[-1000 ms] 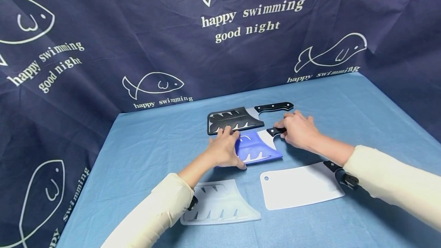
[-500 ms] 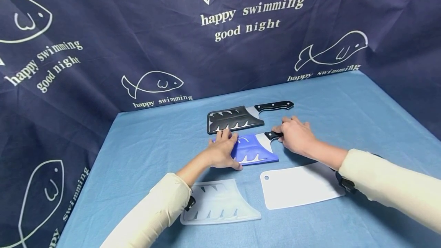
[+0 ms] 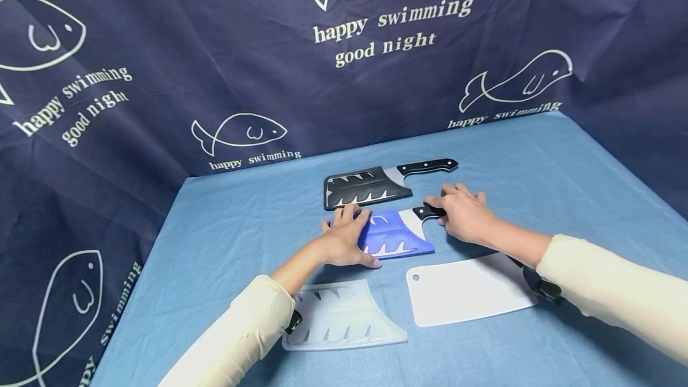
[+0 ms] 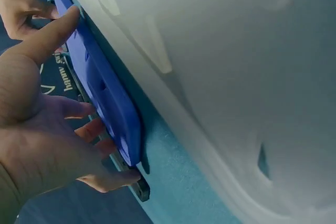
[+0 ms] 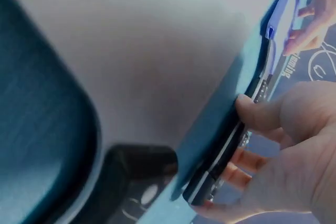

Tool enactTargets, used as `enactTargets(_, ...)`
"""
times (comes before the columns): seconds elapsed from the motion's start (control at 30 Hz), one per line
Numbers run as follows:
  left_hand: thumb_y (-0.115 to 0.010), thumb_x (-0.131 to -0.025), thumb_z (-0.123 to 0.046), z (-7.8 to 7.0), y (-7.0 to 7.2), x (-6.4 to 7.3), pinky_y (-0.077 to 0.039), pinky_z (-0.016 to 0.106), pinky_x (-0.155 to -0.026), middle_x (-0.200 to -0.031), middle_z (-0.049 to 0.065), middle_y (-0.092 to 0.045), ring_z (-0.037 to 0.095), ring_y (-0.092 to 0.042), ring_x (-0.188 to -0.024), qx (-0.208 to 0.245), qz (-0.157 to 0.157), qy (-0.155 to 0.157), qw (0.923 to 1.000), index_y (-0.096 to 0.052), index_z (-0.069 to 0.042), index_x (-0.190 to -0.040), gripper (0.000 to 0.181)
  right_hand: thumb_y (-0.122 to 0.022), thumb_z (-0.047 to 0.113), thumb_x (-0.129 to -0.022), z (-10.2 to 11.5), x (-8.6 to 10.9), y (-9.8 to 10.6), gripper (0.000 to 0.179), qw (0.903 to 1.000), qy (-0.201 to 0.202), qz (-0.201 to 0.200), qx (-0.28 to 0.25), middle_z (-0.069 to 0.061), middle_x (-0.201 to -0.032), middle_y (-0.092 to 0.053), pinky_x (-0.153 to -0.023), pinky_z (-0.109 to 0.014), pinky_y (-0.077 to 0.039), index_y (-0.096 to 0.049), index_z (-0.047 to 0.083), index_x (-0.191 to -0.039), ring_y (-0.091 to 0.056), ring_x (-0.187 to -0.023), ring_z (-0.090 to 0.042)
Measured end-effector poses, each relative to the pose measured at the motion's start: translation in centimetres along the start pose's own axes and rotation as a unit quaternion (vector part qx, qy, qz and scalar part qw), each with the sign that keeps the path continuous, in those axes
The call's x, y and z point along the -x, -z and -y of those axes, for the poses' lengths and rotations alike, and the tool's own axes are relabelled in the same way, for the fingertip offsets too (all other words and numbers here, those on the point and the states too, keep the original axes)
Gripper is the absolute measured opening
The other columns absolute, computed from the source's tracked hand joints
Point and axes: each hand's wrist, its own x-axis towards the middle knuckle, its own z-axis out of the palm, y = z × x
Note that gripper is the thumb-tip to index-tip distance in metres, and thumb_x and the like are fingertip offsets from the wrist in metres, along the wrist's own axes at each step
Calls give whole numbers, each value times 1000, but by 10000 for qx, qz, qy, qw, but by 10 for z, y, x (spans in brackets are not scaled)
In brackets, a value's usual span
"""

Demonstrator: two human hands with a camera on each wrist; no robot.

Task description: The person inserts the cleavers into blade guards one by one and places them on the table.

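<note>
A cleaver with a black riveted handle (image 3: 427,212) lies on the blue cloth, its blade inside a blue blade cover (image 3: 395,235). Across the left part of that cover spreads my left hand (image 3: 346,240), thumb at the near edge and fingers at the far edge. My right hand (image 3: 466,214) holds the black handle, hiding its rear end. In the right wrist view, the thumb and fingers of the right hand (image 5: 299,145) lie on either side of the handle (image 5: 223,150). Just behind lies another cleaver in a black blade cover (image 3: 365,189).
A translucent white blade cover (image 3: 344,315) lies in front, partly under the left forearm. Beside it, an uncovered cleaver with a white-looking blade (image 3: 467,291) has its handle mostly hidden by the right arm. A dark blue printed cloth (image 3: 258,64) hangs behind the table.
The cleaver in the blue cover has shifted slightly left and nearer, with both hands moving along. Over the last half second it has stayed nearly still.
</note>
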Motion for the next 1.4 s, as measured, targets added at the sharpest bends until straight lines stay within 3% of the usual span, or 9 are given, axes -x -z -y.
enactTargets(0.17,-81,-70,-50,4,4,9,-19,60,-102,-150,11,-22,30,-19,-135,76,-227,-143,9996,-26,-13,-152,105,-69,8,-84,-1,5,11,51,9999,32,-98,38,-13,-113,-54,-77,-60,-32,-57,7,-134,-45,-104,-34)
enactTargets(0.43,-79,-74,-46,14,11,34,-18,57,-101,-148,13,-27,31,-24,-134,229,-663,-264,9972,-35,-9,-148,94,-72,10,-85,-7,18,32,49,9993,112,-352,58,-16,-116,-56,-87,-66,-25,-59,6,-131,-46,-110,-34)
enactTargets(0.8,-81,-72,-45,31,-2,69,-18,56,-102,-147,15,-31,31,-29,-132,440,-1230,-449,9904,-38,-13,-148,93,-76,12,-81,-21,41,37,52,9985,297,-467,52,-15,-115,-56,-81,-62,-28,-61,6,-130,-46,-110,-34)
enactTargets(1.13,-81,-70,-48,34,-15,97,-23,52,-102,-148,12,-32,28,-30,-133,422,-1123,-456,9917,-38,-19,-148,93,-79,11,-77,-38,63,36,55,9980,493,-406,22,-14,-118,-55,-76,-53,-31,-61,7,-129,-47,-111,-33)
enactTargets(1.4,-80,-63,-60,29,-24,112,-27,56,-99,-152,7,-26,25,-24,-136,260,-761,-431,9958,-29,-20,-152,111,-81,16,-76,-52,75,42,60,9983,578,-69,-16,-16,-121,-55,-72,-46,-34,-60,9,-132,-50,-110,-33)
